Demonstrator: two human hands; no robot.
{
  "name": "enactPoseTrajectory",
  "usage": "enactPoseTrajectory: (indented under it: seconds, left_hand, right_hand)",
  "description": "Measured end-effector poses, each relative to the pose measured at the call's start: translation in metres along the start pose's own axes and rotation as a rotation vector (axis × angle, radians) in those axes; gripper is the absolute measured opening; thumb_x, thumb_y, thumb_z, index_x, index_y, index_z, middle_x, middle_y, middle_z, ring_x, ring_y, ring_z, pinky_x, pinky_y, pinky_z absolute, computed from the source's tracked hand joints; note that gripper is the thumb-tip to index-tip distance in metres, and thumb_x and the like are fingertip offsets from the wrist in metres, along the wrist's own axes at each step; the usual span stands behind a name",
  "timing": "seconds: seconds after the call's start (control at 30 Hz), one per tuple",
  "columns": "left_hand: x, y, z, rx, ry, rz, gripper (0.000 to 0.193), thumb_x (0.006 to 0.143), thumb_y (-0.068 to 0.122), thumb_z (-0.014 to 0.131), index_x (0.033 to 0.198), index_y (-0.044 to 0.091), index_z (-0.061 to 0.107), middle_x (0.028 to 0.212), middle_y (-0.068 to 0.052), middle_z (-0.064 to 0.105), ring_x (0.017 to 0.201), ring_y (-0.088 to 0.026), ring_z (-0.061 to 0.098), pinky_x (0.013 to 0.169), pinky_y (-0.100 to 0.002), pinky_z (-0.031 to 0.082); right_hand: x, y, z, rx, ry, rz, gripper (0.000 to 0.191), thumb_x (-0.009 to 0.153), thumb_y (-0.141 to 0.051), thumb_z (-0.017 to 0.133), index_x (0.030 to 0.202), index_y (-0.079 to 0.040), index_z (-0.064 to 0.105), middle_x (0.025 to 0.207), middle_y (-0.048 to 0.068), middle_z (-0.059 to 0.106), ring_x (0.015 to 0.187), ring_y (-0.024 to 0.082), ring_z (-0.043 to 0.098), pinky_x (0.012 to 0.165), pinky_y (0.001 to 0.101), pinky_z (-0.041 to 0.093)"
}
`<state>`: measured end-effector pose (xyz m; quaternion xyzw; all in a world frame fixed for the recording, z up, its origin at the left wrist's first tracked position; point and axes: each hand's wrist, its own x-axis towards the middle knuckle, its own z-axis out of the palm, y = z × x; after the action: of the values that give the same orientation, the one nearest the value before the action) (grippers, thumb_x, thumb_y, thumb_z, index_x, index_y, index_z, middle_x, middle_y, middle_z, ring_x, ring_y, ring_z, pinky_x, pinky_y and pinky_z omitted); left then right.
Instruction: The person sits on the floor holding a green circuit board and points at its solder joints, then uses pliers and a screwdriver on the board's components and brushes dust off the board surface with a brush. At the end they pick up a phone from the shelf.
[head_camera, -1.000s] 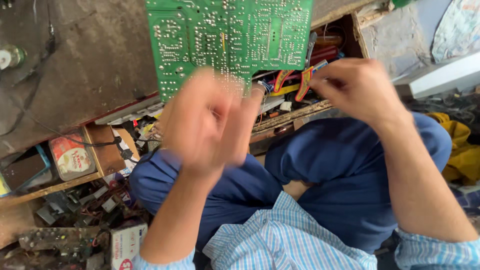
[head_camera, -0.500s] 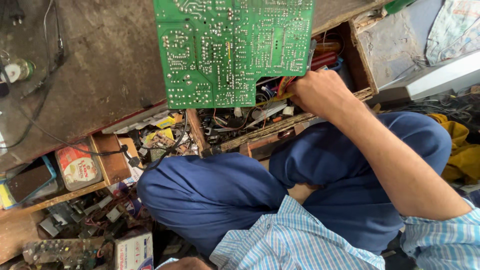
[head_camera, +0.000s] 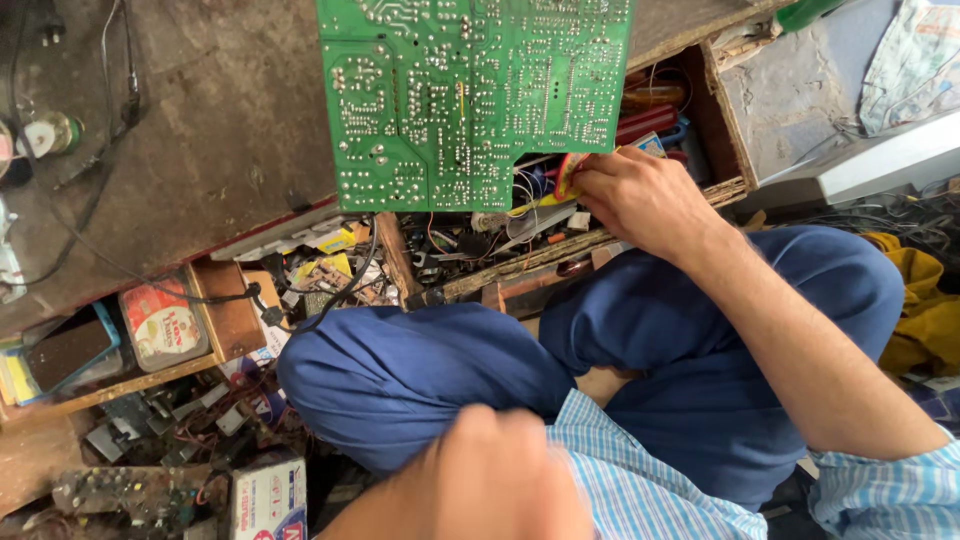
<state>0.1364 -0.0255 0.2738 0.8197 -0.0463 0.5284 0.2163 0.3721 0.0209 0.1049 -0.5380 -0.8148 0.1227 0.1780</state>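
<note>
Below the overhanging edge of the green circuit board (head_camera: 475, 95), which lies solder side up on the worn worktop (head_camera: 215, 150), the right hand (head_camera: 640, 200) reaches into an open wooden drawer (head_camera: 725, 120) crammed with wires, small parts and tools. Its fingers (head_camera: 590, 170) are curled narrow around something small with yellow and red on it, right at the board's lower right corner; whether that is a tool handle or a bundle of wire I cannot tell, since the hand covers most of it. The left hand (head_camera: 480, 480) is low in the view, close to the camera above the blue trouser knee (head_camera: 400, 375) and the checked shirt, and it is blurred, so I cannot tell whether its fingers are spread or closed, nor whether it holds anything. Judging from this, the step in hand is a search or pick-up in the drawer, with the board waiting untouched by either hand. The next move would call for drawing the picked piece clear of the tangle without snagging the loose leads under the board, and without nudging the board, whose near edge juts out past the worktop. Further left, a second tray (head_camera: 215, 330) holds a round red tin (head_camera: 160, 325), and a black cable (head_camera: 110, 260) trails across the worktop towards it.
</note>
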Motion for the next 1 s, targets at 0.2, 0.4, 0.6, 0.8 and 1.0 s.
enactPoseTrajectory:
  seconds: [0.2, 0.4, 0.6, 0.8, 1.0]
  left_hand:
    - [-0.091, -0.042, 0.040, 0.561, -0.107, -0.701, 0.020, 0.093, 0.014, 0.082, 0.092, 0.014, 0.062, 0.076, -0.003, 0.058, 0.068, -0.023, 0.060, 0.062, -0.038, 0.049]
    - [-0.153, -0.064, 0.038, 0.612, 0.035, -1.053, 0.044, 0.087, 0.014, 0.080, 0.123, -0.005, 0.064, 0.093, -0.014, 0.060, 0.078, -0.029, 0.062, 0.070, -0.038, 0.052]
    - [-0.163, -0.084, 0.038, 0.350, 0.112, -1.154, 0.021, 0.095, 0.009, 0.074, 0.114, 0.001, 0.071, 0.099, -0.012, 0.071, 0.074, -0.020, 0.070, 0.066, -0.030, 0.055]
    - [-0.159, -0.076, 0.033, 0.348, 0.110, -1.228, 0.016, 0.096, 0.010, 0.074, 0.108, 0.000, 0.073, 0.089, -0.010, 0.071, 0.068, -0.017, 0.069, 0.061, -0.028, 0.054]
    - [-0.139, -0.031, -0.014, 0.425, 0.194, -1.327, 0.014, 0.092, 0.012, 0.076, 0.103, 0.002, 0.076, 0.084, -0.005, 0.076, 0.069, -0.006, 0.067, 0.061, -0.023, 0.052]
  right_hand:
    - [0.000, 0.009, 0.003, 0.206, -0.056, 0.040, 0.021, 0.091, -0.019, 0.072, 0.109, -0.007, 0.075, 0.110, 0.012, 0.075, 0.092, 0.035, 0.070, 0.080, 0.0459, 0.056]
    - [0.002, 0.016, 0.003, 0.317, -0.042, 0.011, 0.021, 0.089, -0.018, 0.073, 0.106, -0.006, 0.076, 0.106, 0.014, 0.074, 0.091, 0.035, 0.070, 0.080, 0.0450, 0.056]
    - [0.001, 0.010, -0.005, 0.297, 0.001, -0.018, 0.022, 0.086, -0.019, 0.075, 0.105, -0.006, 0.074, 0.100, 0.011, 0.072, 0.095, 0.034, 0.069, 0.083, 0.0450, 0.056]
    - [-0.001, -0.001, -0.005, 0.067, -0.258, 0.081, 0.042, 0.099, -0.036, 0.065, 0.139, -0.023, 0.068, 0.100, 0.011, 0.066, 0.088, 0.030, 0.068, 0.071, 0.0440, 0.056]
    - [-0.004, 0.006, -0.004, 0.041, -0.026, 0.055, 0.035, 0.098, -0.029, 0.064, 0.127, -0.013, 0.073, 0.107, 0.018, 0.064, 0.090, 0.034, 0.066, 0.074, 0.0450, 0.055]
